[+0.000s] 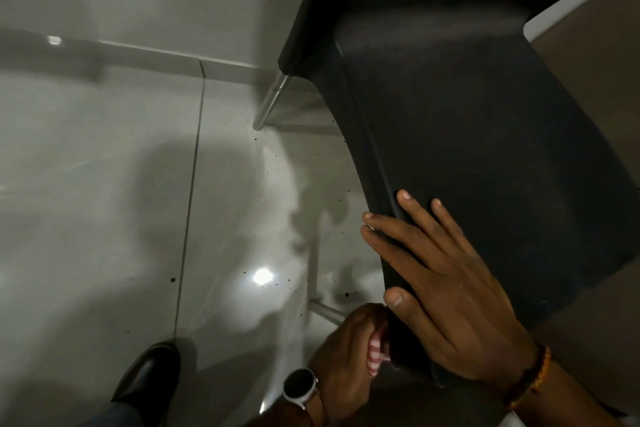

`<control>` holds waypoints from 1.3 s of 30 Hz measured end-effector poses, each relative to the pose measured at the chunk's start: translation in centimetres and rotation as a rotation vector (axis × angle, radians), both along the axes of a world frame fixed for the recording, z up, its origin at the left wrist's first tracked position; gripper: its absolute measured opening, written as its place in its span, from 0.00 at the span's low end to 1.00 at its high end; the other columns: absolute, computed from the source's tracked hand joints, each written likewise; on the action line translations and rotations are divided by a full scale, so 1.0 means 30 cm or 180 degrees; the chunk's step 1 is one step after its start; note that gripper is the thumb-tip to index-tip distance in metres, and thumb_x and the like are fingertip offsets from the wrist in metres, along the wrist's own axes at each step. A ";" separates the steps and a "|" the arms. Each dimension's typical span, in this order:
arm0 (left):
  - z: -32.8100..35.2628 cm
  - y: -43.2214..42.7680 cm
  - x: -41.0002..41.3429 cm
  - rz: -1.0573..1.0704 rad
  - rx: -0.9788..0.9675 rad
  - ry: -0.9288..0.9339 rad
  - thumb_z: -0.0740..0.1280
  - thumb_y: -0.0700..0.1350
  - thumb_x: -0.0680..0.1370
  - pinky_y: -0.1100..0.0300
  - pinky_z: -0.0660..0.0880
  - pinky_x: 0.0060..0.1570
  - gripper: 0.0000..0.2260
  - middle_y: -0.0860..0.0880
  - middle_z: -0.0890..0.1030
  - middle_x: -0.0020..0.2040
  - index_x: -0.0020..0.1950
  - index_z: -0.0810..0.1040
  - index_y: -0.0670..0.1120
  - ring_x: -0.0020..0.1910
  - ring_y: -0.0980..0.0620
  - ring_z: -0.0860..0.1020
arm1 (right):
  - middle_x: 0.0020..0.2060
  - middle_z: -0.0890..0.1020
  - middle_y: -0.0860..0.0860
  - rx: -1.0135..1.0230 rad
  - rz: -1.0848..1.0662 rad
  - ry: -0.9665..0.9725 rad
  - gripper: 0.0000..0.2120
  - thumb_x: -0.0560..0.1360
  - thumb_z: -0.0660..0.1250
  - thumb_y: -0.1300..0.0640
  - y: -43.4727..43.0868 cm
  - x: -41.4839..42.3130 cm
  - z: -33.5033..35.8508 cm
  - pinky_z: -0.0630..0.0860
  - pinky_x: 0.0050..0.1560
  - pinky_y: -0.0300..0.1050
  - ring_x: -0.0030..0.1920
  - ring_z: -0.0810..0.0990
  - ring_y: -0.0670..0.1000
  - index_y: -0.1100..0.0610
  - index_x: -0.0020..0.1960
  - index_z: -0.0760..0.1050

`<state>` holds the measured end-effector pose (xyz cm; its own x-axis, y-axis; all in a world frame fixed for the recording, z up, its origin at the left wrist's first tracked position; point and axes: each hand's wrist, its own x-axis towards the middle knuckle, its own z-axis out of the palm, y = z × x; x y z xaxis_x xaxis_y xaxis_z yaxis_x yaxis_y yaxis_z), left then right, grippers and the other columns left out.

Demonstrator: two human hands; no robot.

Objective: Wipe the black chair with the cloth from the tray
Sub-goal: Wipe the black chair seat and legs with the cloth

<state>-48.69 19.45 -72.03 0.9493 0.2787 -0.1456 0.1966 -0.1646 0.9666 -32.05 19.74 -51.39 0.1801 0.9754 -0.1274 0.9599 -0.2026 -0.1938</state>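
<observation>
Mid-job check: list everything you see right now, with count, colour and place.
chair: one, black, right half of view, seat facing up
chair legs: two visible, silver metal, under the seat's left side
cloth: one, red-and-white striped, at the seat's near-left edge
floor: grey glossy tiles, dark specks near the chair
shoe: one, black, bottom left
left hand: watch on wrist, gripping the cloth
right hand: flat on the seat, orange bracelet on wrist

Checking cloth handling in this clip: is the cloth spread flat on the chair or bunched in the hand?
Bunched. Only a small striped wad of the cloth shows, gripped in the left hand against the black chair edge.
</observation>
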 end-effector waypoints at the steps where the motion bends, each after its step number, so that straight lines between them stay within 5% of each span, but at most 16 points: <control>1: -0.034 0.012 0.003 -0.0067 -0.0100 0.0168 0.57 0.60 0.83 0.61 0.76 0.67 0.16 0.66 0.76 0.66 0.71 0.67 0.71 0.63 0.68 0.76 | 0.80 0.66 0.50 0.0016 0.0000 0.0013 0.32 0.86 0.43 0.41 -0.001 0.001 -0.002 0.54 0.79 0.67 0.84 0.53 0.57 0.57 0.78 0.69; 7: -0.316 0.128 -0.033 -0.0577 0.0286 0.0828 0.61 0.56 0.84 0.58 0.80 0.62 0.22 0.53 0.76 0.71 0.78 0.63 0.58 0.63 0.56 0.79 | 0.80 0.67 0.50 0.0096 -0.0049 0.0025 0.32 0.86 0.43 0.41 0.008 -0.002 -0.005 0.52 0.81 0.65 0.84 0.54 0.56 0.58 0.78 0.70; 11: -0.429 0.183 -0.035 -0.0829 0.0277 0.1316 0.64 0.44 0.83 0.61 0.82 0.53 0.24 0.58 0.78 0.63 0.75 0.63 0.63 0.51 0.62 0.81 | 0.80 0.67 0.49 0.0093 -0.0035 0.0030 0.32 0.85 0.43 0.41 0.006 -0.002 0.004 0.52 0.81 0.64 0.84 0.53 0.56 0.58 0.77 0.70; 13: -0.429 0.193 -0.023 -0.0689 -0.0340 0.1703 0.60 0.48 0.86 0.54 0.80 0.61 0.18 0.53 0.80 0.67 0.75 0.67 0.63 0.59 0.55 0.82 | 0.80 0.67 0.48 0.0065 -0.0037 0.0026 0.32 0.86 0.43 0.41 0.008 -0.003 0.001 0.52 0.81 0.64 0.84 0.53 0.55 0.57 0.78 0.70; 16: -0.331 0.204 -0.001 -0.0006 -0.1965 0.2151 0.56 0.71 0.81 0.50 0.76 0.63 0.19 0.51 0.85 0.63 0.64 0.79 0.66 0.65 0.44 0.81 | 0.81 0.66 0.48 0.0000 -0.0022 0.0065 0.32 0.85 0.43 0.41 0.012 0.001 0.000 0.52 0.81 0.64 0.84 0.53 0.56 0.57 0.79 0.68; 19: -0.191 0.213 -0.005 0.0413 -0.2714 0.1774 0.66 0.76 0.71 0.56 0.78 0.49 0.25 0.55 0.88 0.45 0.57 0.84 0.62 0.46 0.52 0.84 | 0.82 0.62 0.47 -0.0121 0.0054 0.0033 0.30 0.86 0.45 0.42 0.007 0.006 0.011 0.50 0.81 0.64 0.84 0.52 0.56 0.55 0.80 0.66; 21: -0.077 0.250 -0.003 0.0525 -0.2923 0.1303 0.72 0.74 0.66 0.61 0.72 0.34 0.26 0.54 0.80 0.34 0.53 0.87 0.56 0.31 0.55 0.74 | 0.83 0.59 0.46 -0.0282 0.0074 0.0001 0.29 0.85 0.46 0.42 0.013 0.005 0.026 0.51 0.81 0.64 0.84 0.51 0.56 0.54 0.81 0.64; 23: 0.045 0.330 0.004 0.0746 -0.3036 0.0816 0.74 0.67 0.70 0.63 0.77 0.38 0.20 0.52 0.84 0.41 0.53 0.88 0.55 0.37 0.53 0.81 | 0.84 0.57 0.46 -0.0418 0.0048 -0.0006 0.29 0.86 0.45 0.41 0.019 0.000 0.038 0.52 0.80 0.65 0.84 0.51 0.56 0.54 0.81 0.63; 26: 0.171 0.543 0.041 0.2017 -0.2919 0.0435 0.76 0.56 0.74 0.58 0.85 0.47 0.22 0.41 0.87 0.59 0.62 0.82 0.45 0.52 0.45 0.87 | 0.84 0.55 0.46 -0.0485 0.0032 0.0152 0.30 0.87 0.44 0.40 0.067 0.005 0.073 0.52 0.79 0.63 0.84 0.51 0.55 0.54 0.83 0.60; 29: 0.225 0.780 0.078 0.2282 -0.2731 0.0396 0.59 0.44 0.86 0.41 0.79 0.64 0.17 0.35 0.80 0.69 0.74 0.74 0.41 0.63 0.37 0.82 | 0.84 0.55 0.47 -0.0418 0.0089 0.0227 0.29 0.87 0.45 0.40 0.193 0.055 0.108 0.50 0.81 0.59 0.85 0.50 0.52 0.53 0.83 0.59; 32: 0.283 0.996 0.111 0.2374 -0.3119 0.0090 0.55 0.43 0.88 0.28 0.72 0.68 0.20 0.33 0.80 0.69 0.77 0.70 0.35 0.65 0.29 0.79 | 0.84 0.56 0.48 -0.0314 -0.0069 0.0211 0.31 0.86 0.44 0.39 0.387 0.137 0.140 0.48 0.83 0.55 0.85 0.47 0.49 0.54 0.83 0.58; 39: 0.368 1.224 0.175 0.2681 -0.3885 -0.0660 0.55 0.46 0.86 0.27 0.65 0.71 0.26 0.31 0.67 0.78 0.82 0.60 0.35 0.76 0.28 0.67 | 0.84 0.54 0.50 -0.0435 -0.0273 0.0289 0.35 0.83 0.44 0.38 0.600 0.255 0.078 0.49 0.83 0.58 0.84 0.45 0.50 0.56 0.84 0.53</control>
